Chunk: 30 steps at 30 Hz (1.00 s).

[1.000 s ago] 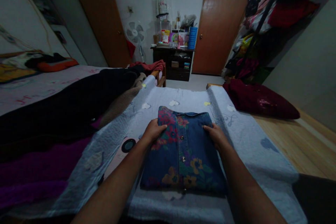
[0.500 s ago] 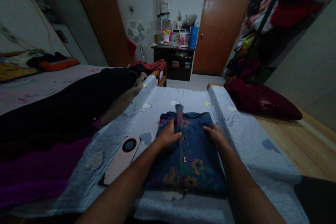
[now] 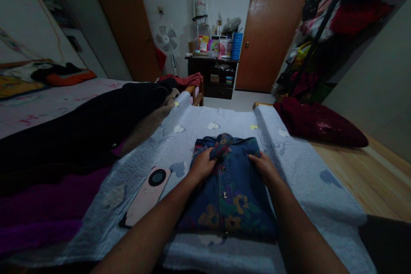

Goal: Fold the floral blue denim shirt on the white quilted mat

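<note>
A folded blue denim shirt [image 3: 244, 180] with printed flowers and a buttoned front lies in front of me, its neck end pointing away. My left hand [image 3: 203, 165] is closed at the upper left of the shirt, gripping the flowered collar [image 3: 221, 145], which is bent over toward the right. At the shirt's upper right edge, my right hand [image 3: 263, 165] holds the denim, thumb on top and the other fingers partly hidden along the side. A pink phone [image 3: 148, 197] with a round black camera ring lies left of my left forearm.
Under the shirt spreads a pale blue patterned sheet [image 3: 302, 180]. Dark clothes [image 3: 105, 111] and a purple blanket [image 3: 58, 201] cover the left side. A maroon garment [image 3: 321, 122] rests on the wooden boards [image 3: 362, 171] at right. Farther back are a fan [image 3: 167, 39] and a dark cabinet [image 3: 210, 77].
The collar that stood up at the neck has come down and folded over toward me under my left hand. My right hand stays at the same edge.
</note>
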Available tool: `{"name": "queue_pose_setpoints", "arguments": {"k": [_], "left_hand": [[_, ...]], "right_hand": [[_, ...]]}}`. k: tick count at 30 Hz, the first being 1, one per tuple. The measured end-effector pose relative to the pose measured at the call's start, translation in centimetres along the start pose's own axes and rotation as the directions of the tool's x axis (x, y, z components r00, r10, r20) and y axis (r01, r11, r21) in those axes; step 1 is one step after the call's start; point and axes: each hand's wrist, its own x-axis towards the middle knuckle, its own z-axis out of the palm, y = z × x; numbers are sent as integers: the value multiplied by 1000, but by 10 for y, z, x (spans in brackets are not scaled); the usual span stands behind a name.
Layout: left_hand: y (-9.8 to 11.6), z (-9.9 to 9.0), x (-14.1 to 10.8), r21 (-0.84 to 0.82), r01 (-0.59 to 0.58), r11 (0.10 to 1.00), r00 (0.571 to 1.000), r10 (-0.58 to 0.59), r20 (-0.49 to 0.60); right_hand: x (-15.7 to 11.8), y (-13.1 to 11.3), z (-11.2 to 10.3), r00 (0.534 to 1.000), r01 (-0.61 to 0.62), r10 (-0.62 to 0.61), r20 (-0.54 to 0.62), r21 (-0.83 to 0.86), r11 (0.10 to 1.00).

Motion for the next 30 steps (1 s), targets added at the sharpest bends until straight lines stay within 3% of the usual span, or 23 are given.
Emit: {"name": "queue_pose_setpoints", "arguments": {"k": [4,7,9,14,18,21,23,25,28,30], "left_hand": [[-8,-7,8,-233,14,972,1000,-19,-22],[-11,-16,7,-488,157,858,987,-143,67],[-10,-24,6,-570,285,771,959,-225,175],[-1,-41,5,-581,532,616,845,-340,413],[5,-50,12,-592,551,588,833,-346,432],[1,-52,21,-559,566,606,823,-376,425],[-7,-51,27,-531,564,633,825,-403,396],[-17,-49,31,-523,489,698,872,-391,295],[-26,-50,34,-408,307,860,947,-321,36],[-24,-54,34,-190,228,955,944,-264,-196]], "right_hand": [[-4,-4,0,1000,1,-1,0,-8,1000],[-7,-9,0,1000,14,-14,11,1,1000],[-9,-13,1,1000,18,-19,21,34,999],[-12,-32,4,998,36,-41,38,124,992],[-5,-44,6,998,41,-48,35,166,985],[7,-37,6,998,48,-53,36,136,990],[13,-25,5,999,40,-41,11,69,997],[18,-12,4,999,29,-29,-14,8,1000],[21,0,-1,999,14,-16,-50,-37,999],[22,1,-4,992,-2,-14,-123,-131,991]]}}
